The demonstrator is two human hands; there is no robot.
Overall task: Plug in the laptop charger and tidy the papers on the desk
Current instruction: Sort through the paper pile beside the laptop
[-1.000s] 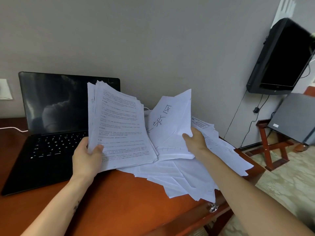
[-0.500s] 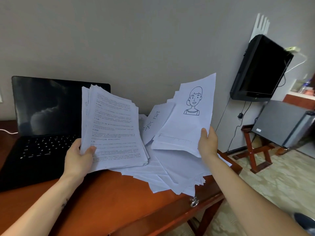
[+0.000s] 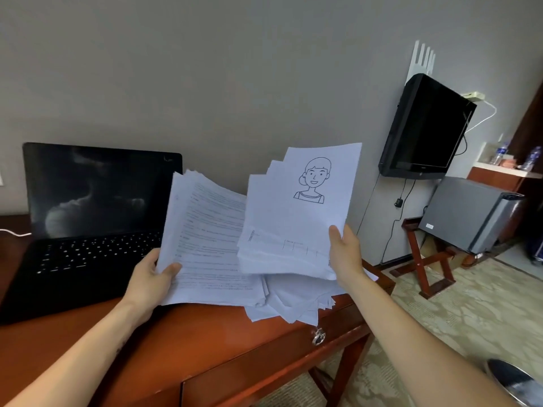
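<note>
Red-brown desk (image 3: pixel 205 356) under me, black laptop (image 3: pixel 97 201) open on its left side, screen dark. This is the paper-tidying step. Loose sheets (image 3: pixel 293 306) lie fanned on the desk's right end, a few poking over the front edge. My left hand (image 3: pixel 150 280) grips the printed stack (image 3: pixel 211 245) by its lower left corner, thumb clamped on the front, the stack tilted up. My right hand (image 3: pixel 346 254) pinches a thinner sheaf (image 3: pixel 293 224), face drawing on top, by its lower right edge, above the loose sheets and overlapping the stack. Next, I reckon: lay the sheaf onto the stack, square the edges, then gather what's on the desk. A thin white cable (image 3: pixel 16 232) shows at the far left beside the laptop. It's likely the charger lead, but I can't tell if it's plugged in.
</note>
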